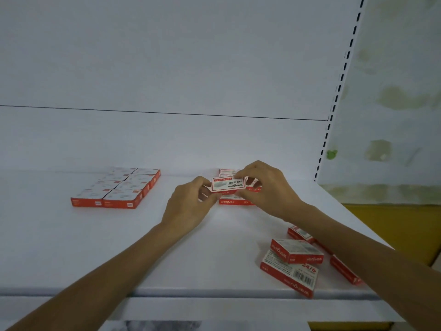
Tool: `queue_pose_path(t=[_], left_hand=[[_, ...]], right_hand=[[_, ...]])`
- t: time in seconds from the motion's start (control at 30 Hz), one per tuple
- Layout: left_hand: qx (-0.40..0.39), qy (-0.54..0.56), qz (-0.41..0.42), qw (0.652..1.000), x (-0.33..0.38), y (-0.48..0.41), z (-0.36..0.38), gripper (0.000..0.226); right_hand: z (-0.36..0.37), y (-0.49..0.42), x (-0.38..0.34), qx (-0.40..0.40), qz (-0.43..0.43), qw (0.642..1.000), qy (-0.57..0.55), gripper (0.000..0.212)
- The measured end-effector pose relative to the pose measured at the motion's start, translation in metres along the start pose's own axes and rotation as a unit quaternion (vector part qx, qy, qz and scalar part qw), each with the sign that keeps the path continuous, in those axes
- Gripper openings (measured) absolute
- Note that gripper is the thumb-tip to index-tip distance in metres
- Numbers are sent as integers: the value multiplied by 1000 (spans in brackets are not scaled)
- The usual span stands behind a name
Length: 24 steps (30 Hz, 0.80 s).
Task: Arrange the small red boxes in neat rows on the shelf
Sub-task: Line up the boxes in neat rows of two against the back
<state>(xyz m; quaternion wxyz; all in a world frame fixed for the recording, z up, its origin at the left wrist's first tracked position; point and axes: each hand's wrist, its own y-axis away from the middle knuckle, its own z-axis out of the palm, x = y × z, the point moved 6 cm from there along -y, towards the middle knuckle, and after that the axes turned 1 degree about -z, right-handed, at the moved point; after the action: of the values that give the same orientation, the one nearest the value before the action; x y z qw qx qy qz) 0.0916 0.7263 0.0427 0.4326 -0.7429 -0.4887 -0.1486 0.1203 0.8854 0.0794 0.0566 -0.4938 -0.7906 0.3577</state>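
Note:
Both hands hold one small red and white box (pixel 228 185) just above a partly hidden group of red boxes (pixel 230 201) at the middle of the white shelf (pixel 119 247). My left hand (pixel 189 204) pinches the box's left end. My right hand (pixel 265 187) pinches its right end from above. A neat block of several red boxes (pixel 117 189) lies in rows to the left. Loose red boxes (pixel 294 261) lie jumbled near the shelf's front right corner, some hidden under my right forearm.
The shelf's front edge (pixel 214 293) runs across the bottom. A white back panel (pixel 167 68) rises behind. A slotted upright (pixel 338 87) marks the right end, with a stained wall and a yellow surface (pixel 403 225) beyond it.

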Motion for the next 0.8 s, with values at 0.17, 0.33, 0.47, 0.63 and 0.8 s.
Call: queue_pose_path(t=[0.17, 0.33, 0.47, 0.63, 0.8], left_hand=[[-128, -192, 19, 973, -12, 11, 26, 38], [-139, -211, 46, 966, -11, 11, 30, 36], [-137, -217, 52, 965, -12, 12, 30, 37], [-132, -217, 56, 966, -13, 11, 29, 37], [-132, -217, 60, 966, -12, 11, 31, 37]], right_hand=[[14, 1, 19, -21, 65, 998, 4, 31], [31, 6, 33, -86, 100, 991, 38, 28], [35, 0, 40, -110, 127, 985, 48, 27], [38, -6, 44, -108, 153, 981, 38, 29], [36, -8, 52, -72, 197, 977, -23, 25]])
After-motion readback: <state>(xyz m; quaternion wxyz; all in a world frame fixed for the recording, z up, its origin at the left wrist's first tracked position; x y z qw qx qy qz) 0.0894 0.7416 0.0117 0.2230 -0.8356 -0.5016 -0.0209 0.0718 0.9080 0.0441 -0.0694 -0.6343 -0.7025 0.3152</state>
